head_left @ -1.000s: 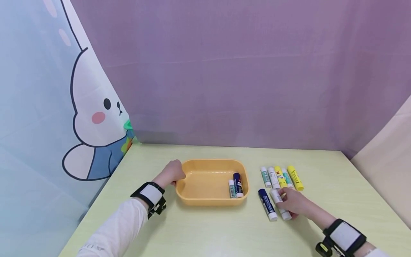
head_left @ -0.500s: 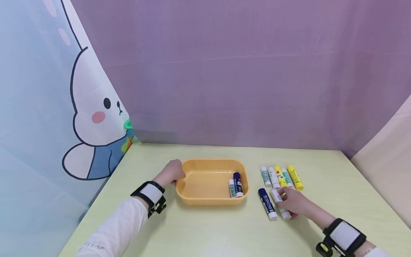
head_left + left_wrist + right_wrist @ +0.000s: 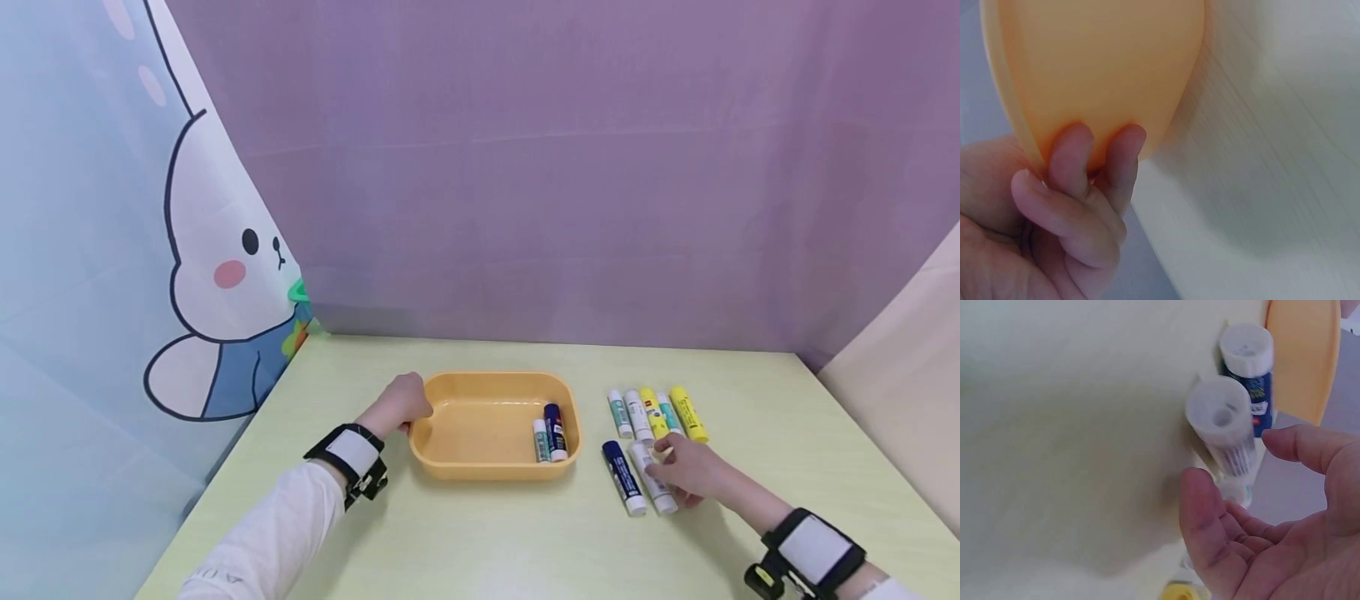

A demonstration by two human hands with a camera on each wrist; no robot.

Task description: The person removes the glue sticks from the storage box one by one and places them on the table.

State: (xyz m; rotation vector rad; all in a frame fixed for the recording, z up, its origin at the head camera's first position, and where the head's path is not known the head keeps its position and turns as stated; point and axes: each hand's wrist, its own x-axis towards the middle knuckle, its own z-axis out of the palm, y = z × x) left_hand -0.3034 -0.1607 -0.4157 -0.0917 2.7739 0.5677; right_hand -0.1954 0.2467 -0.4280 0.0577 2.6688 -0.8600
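Observation:
My left hand [image 3: 405, 400] grips the left end of a yellow-orange plastic tray [image 3: 491, 472]; in the left wrist view its fingertips press on the outer wall. On the table to the right lies a white glue stick [image 3: 660, 498]. Around it my right hand [image 3: 693, 469] holds its thumb and fingers spread, and the right wrist view shows a gap between them and the stick. A navy glue stick [image 3: 624, 479] with a white end lies just left of the white one. Inside the tray, at its right end, are a small teal-and-white glue stick [image 3: 541, 442] and a navy one [image 3: 555, 433].
Behind the right hand, a row of several glue sticks lies side by side, among them a teal-and-white one [image 3: 620, 414], a white one [image 3: 639, 416] and a yellow one [image 3: 688, 415]. A purple cloth [image 3: 555, 183] hangs along the table's back edge.
My right hand's fingers have loosened from the white glue stick, and its wrist has shifted slightly right. The left hand and the tray stay put.

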